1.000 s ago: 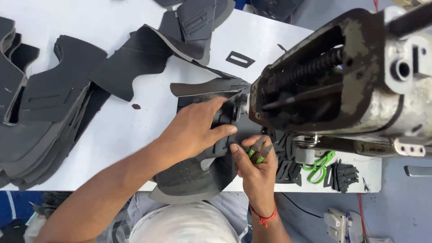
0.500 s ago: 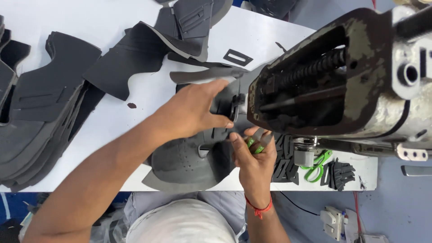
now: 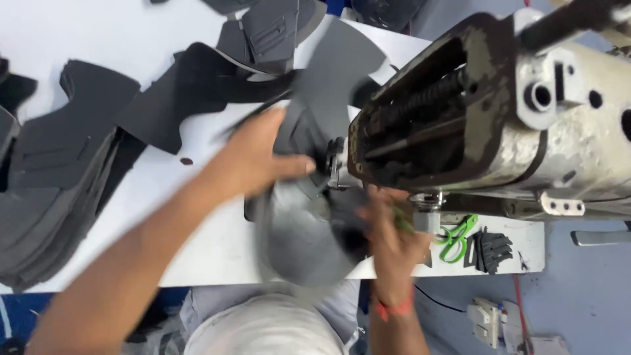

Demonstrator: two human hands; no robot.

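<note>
Here, left hand (image 3: 259,158) blurred, fingers spread flat on the dark grey curved fabric panel (image 3: 309,230) beside the needle area of the worn cream-and-black industrial sewing machine (image 3: 499,118). Right hand (image 3: 391,240) closed around something green under the machine head; can't tell what. Panel sits at the white worktop (image 3: 118,26) front edge, by my read mid-stitch, not finished. Stack of cut grey pieces (image 3: 52,197) waits far left. Green-handled snips (image 3: 457,238) right of the hands. No labels or packages visible.

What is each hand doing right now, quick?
Left hand: blurred, fingers spread on a dark fabric piece; grip cannot be told.
Right hand: by the sewing machine, something green in it; grip cannot be told.
</note>
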